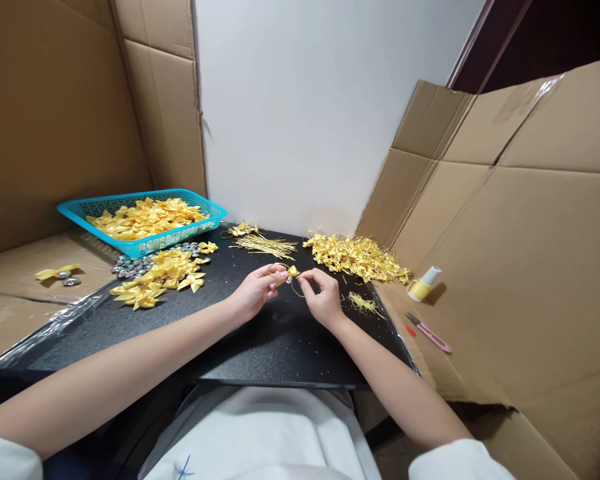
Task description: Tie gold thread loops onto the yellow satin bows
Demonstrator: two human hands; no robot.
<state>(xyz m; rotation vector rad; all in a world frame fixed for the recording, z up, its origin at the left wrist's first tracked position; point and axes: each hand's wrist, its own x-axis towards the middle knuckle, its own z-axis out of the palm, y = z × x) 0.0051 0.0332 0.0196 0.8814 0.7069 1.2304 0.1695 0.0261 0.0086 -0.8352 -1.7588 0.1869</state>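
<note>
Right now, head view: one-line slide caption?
Both hands pinch a small yellow ribbon bow over a black tabletop strewn with bows.

Our bare forearms reaching forward and converging, our left hand (254, 291) curled, fingertips pinched together, our right hand (321, 298) facing it, thumb and forefinger pinched, both hands nearly touching, wrists low

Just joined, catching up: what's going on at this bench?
A person is working a small yellow bow over a black board. The left hand pinches the bow; the right hand handles a thin gold wire at it. A teal basket of yellow bows sits far left, a loose bow pile beside it, a pile of gold-tied pieces to the right, and scissors on the cardboard.
</note>
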